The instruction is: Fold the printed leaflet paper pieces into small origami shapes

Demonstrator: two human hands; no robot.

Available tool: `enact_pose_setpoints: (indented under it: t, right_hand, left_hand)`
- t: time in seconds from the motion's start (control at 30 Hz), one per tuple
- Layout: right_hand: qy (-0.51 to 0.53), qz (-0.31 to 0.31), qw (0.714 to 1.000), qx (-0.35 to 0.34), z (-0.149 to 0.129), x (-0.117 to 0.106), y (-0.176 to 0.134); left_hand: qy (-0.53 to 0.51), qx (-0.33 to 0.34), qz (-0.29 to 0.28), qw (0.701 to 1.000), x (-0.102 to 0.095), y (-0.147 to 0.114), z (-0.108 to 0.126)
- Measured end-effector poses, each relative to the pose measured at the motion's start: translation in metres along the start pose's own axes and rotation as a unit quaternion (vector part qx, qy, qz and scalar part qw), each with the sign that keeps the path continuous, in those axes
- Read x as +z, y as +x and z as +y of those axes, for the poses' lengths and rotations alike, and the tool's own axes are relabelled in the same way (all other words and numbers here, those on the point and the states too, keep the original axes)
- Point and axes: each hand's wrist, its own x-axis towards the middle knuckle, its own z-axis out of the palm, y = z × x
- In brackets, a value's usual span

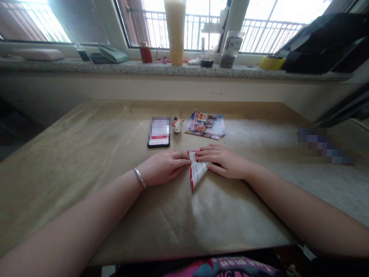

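Note:
A sheet of printed paper, folded into a triangle, lies on the table with one point toward me. It is white with dark print and red edges. My right hand rests flat over its upper right part, fingers stretched out and slightly apart. From the other side, my left hand touches the paper's left edge with its fingertips. Its fingers are extended close together, and the thumb is partly hidden beneath. A silver bangle circles my left wrist.
Beyond my hands are a phone, a small crumpled paper and a stack of colourful printed sheets. A blurred flat item lies far right on the cloth-covered table. Bottles and cases line the windowsill.

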Motion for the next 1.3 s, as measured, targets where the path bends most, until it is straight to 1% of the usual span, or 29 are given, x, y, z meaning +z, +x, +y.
enact_pose_setpoints:
  t: [0.17,0.37,0.63,0.77,0.9,1.03,1.13,1.2,1.3]
  right_hand:
    - [0.004,0.003,1.000,-0.007,0.0020,0.0017,-0.0001]
    - [0.011,0.009,1.000,-0.008,0.0034,0.0031,-0.0006]
    - [-0.018,0.003,1.000,0.002,0.0041,0.0053,-0.0010]
    - [-0.024,0.005,1.000,0.009,0.0046,0.0061,-0.0002]
    - [-0.022,0.007,1.000,0.001,0.0049,0.0061,0.0015]
    - [-0.037,0.000,0.999,0.003,0.0047,0.0053,0.0026]
    - [-0.037,-0.001,0.999,-0.003,0.0044,0.0044,0.0021]
    - [-0.033,0.003,0.999,-0.008,0.0044,0.0040,0.0014]
    - [-0.033,0.005,0.999,-0.007,0.0045,0.0040,0.0008]
  left_hand:
    - [-0.012,-0.002,-0.001,1.000,0.0027,0.0018,-0.0015]
    - [-0.023,0.003,0.015,1.000,0.0047,0.0035,-0.0013]
    - [-0.009,0.000,0.032,0.999,0.0070,0.0051,-0.0019]
    - [0.003,-0.031,0.026,0.999,0.0058,0.0070,-0.0003]
    - [0.009,-0.042,0.015,0.999,0.0060,0.0085,0.0016]
    - [0.032,-0.063,0.033,0.997,0.0090,0.0088,-0.0003]
    - [0.028,-0.045,0.011,0.999,0.0097,0.0083,-0.0033]
    - [0.028,-0.036,0.007,0.999,0.0091,0.0075,-0.0048]
    - [0.032,-0.040,0.004,0.999,0.0081,0.0068,-0.0051]
